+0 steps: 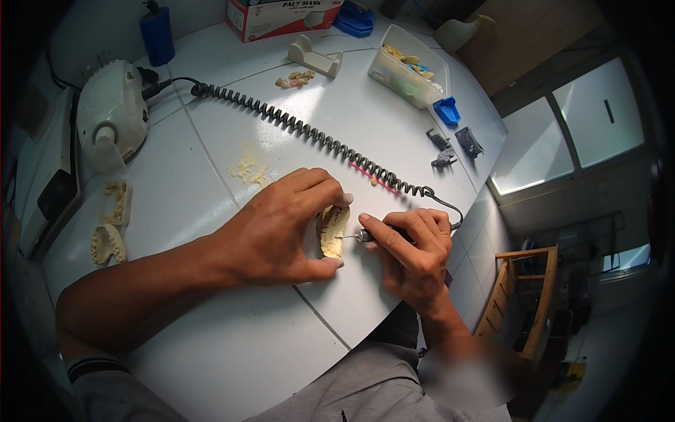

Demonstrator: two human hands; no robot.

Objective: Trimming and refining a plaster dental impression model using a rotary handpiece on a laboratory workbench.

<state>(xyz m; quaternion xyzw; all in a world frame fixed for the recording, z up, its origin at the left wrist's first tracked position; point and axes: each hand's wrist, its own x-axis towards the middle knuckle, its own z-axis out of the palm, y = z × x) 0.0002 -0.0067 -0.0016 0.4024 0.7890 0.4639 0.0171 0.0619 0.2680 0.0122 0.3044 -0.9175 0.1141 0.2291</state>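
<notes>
A pale yellow dental cast with dark handwriting on its side stands on edge just above the tiled bench. My left hand grips it between thumb and fingers, one at each end. In my right hand is a dental handpiece, held like a pen. Its thin metal bur points left, and the tip meets the cast's face or comes very near it. From the handpiece's rear a black coiled cord runs across the bench to a white motor unit at the far left.
Two more casts lie at the left, near yellow shavings. A pink-red stick lies under the cord. Farther back are a plastic tub, a mask box, a blue cylinder and small dark parts. The bench edge runs along the right.
</notes>
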